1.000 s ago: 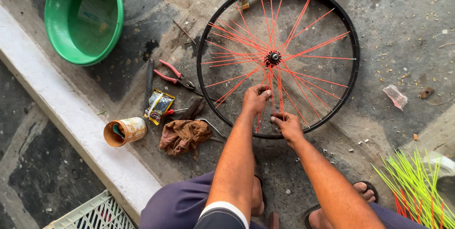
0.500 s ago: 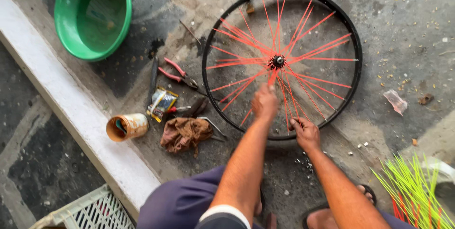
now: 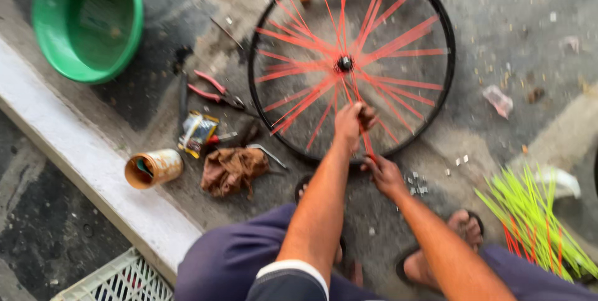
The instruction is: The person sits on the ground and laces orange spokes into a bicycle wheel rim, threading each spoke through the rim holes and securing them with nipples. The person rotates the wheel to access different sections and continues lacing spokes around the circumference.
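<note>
Your left hand point(image 3: 350, 121) is stretched forward on a nearly straight bare forearm, fingers curled into a loose fist, knuckles up. Your right hand point(image 3: 383, 173) sits lower and closer to you, just beside the left wrist, palm down, fingers bent in a pinch. Forearms converge ahead of your knees. Grip detail is blurred.

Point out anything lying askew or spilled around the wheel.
A rusty tin can lies tipped on its side by the pale curb. Small metal bits lie scattered loose beside the right hand near the wheel rim.
</note>
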